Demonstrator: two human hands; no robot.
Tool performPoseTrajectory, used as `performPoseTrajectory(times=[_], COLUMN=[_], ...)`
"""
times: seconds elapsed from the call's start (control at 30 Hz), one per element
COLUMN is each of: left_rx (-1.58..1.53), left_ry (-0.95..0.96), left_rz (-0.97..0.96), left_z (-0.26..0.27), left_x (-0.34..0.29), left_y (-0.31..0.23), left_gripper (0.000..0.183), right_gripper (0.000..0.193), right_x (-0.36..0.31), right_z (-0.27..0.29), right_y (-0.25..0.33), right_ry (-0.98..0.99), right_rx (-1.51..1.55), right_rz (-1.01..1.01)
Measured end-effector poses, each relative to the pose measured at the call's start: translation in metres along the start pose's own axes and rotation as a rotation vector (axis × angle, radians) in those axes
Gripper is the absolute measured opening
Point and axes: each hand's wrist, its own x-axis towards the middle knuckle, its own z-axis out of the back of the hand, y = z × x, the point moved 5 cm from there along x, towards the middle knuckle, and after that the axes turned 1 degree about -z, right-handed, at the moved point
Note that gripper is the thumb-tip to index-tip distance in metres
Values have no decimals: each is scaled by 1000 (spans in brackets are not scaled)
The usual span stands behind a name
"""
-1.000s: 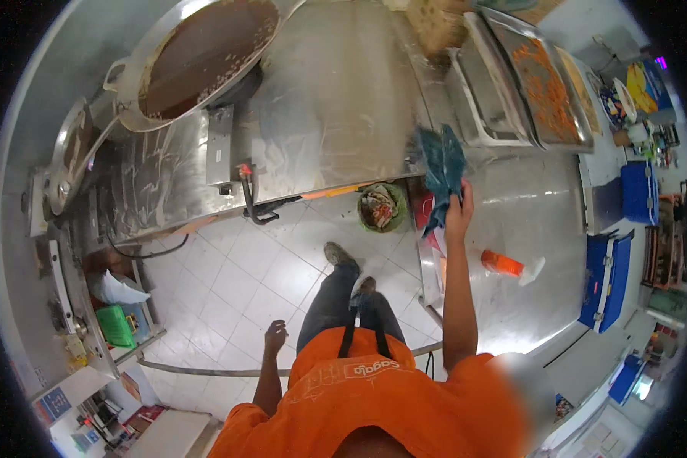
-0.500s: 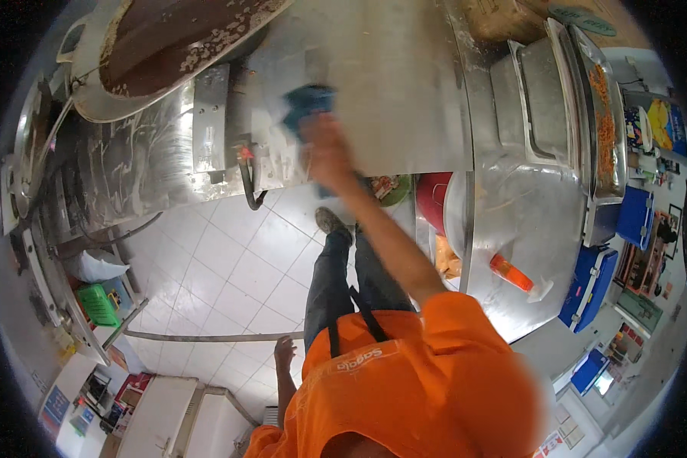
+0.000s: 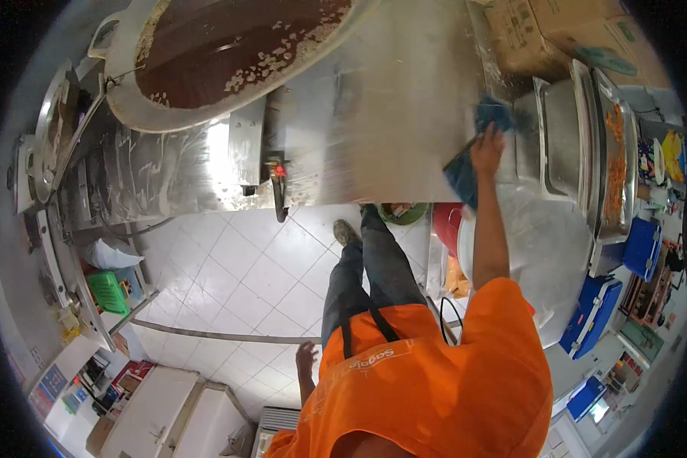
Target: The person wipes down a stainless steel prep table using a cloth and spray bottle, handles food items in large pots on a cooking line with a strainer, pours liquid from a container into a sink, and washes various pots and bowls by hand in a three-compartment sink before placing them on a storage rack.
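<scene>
A dark blue-green cloth lies bunched under my right hand, which presses and grips it against the steel worktop. Part of the cloth sticks out beyond my fingertips, and another part trails toward the near edge. My right arm reaches forward across the counter, close to the metal pans. Down at my side hangs my left hand, its fingers loosely apart and holding nothing.
A wide pot of brown liquid stands at the far left. Metal pans and cardboard boxes sit at the right. A hose-like handle juts over the front edge. A red tub is below the counter.
My right hand has swept the cloth rightward across the worktop, from near the burner end to beside the pans. My left hand still hangs at my side.
</scene>
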Motion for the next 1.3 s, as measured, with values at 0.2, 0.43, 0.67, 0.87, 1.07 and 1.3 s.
performPoseTrajectory(times=[0.2,0.43,0.67,0.87,1.07,1.3], left_rx=[212,69,24,133,109,78], left_ry=[145,14,42,59,-20,8], left_rz=[-269,-156,-34,-223,-122,-2], left_z=[1,0,-1,-31,-27,13], left_x=[-7,-5,-26,-38,-33,-58], left_y=[-26,-74,-39,-82,-84,17], left_gripper=[41,34,30,36,37,50], right_gripper=[36,52,55,43,48,53], right_x=[-4,-272,-103,-88,-330,-130], right_z=[1,57,53,58,77,74], right_y=[238,304,115,353,332,154], right_ry=[-88,342,-120,-42,467,51], right_rx=[4,519,71,460,439,132], right_rz=[512,1011,118,667,1247,320])
